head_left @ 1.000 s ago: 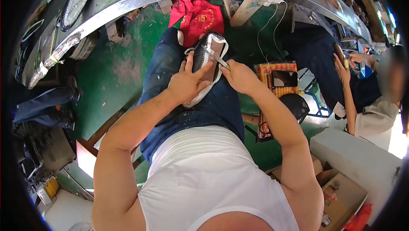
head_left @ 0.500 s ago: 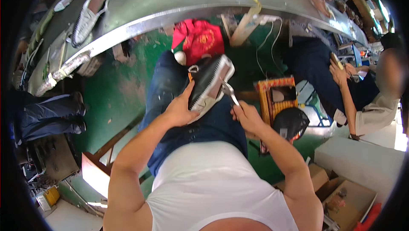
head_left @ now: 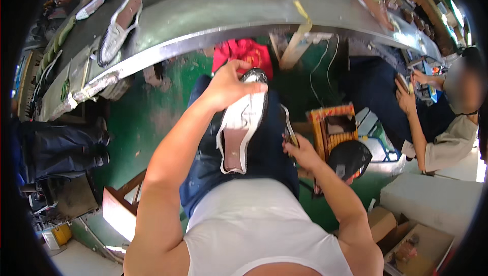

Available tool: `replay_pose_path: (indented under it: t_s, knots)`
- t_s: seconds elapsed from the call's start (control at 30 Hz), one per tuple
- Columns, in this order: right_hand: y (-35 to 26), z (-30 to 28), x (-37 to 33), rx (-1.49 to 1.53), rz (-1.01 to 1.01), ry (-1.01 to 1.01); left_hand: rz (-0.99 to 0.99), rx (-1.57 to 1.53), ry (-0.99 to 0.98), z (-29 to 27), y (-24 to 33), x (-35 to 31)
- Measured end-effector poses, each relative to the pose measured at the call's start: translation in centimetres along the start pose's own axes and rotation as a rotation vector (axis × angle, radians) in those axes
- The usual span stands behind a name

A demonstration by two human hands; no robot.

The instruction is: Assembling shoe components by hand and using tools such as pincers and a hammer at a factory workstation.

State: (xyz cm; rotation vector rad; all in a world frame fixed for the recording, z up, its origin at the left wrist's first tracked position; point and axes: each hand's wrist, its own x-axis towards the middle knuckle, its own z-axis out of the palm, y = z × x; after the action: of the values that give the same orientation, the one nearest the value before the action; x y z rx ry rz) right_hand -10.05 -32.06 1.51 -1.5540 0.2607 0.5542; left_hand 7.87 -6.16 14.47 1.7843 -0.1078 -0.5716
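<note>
I see left hand gripping shoe at twelve o'clock, likely to steady it over lap; right hand grips tool at shoe's three o'clock, likely for clearance.

Shoe white, brown, black-edged; trousers dark blue; cloth red; floor green.

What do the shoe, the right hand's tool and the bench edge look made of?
Shoe: perhaps fabric or thin leather, mostly matte, its white surface showing little gloss.
Tool: likely metal, polished, from its bright glint.
Bench edge: probably metal, shiny, given silvery reflections.
</note>
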Motion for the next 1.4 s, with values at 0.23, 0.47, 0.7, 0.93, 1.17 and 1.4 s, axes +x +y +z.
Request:
replay_pose_path:
  t_s: [0.23, 0.47, 0.7, 0.93, 1.17, 1.4]
  knots:
    - [-3.0, 1.5, -1.0, -0.426, 0.021, -0.112, -0.122, -0.061, 0.106, 1.6, -16.8, -5.3]
    - [-7.0, 3.2, -0.1, -0.643, -0.154, -0.3, 0.045, 0.283, 0.366, 4.2, -14.9, -7.6]
    - [-8.1, 4.2, 1.9, -0.048, 0.368, -0.414, 0.161, 0.372, 0.361, 4.9, -13.6, -8.0]
    - [-7.0, 4.8, 2.1, -0.198, 0.195, -0.333, 0.156, 0.359, 0.342, 4.7, -13.6, -8.1]
    - [-6.3, 4.5, 2.6, -0.841, -0.377, -0.073, 0.233, 0.375, 0.37, 4.8, -14.0, -8.0]
    - [-12.9, 3.5, 2.3, -1.04, -0.128, -0.314, 0.426, 0.543, 0.413, 6.1, -13.3, -7.6]
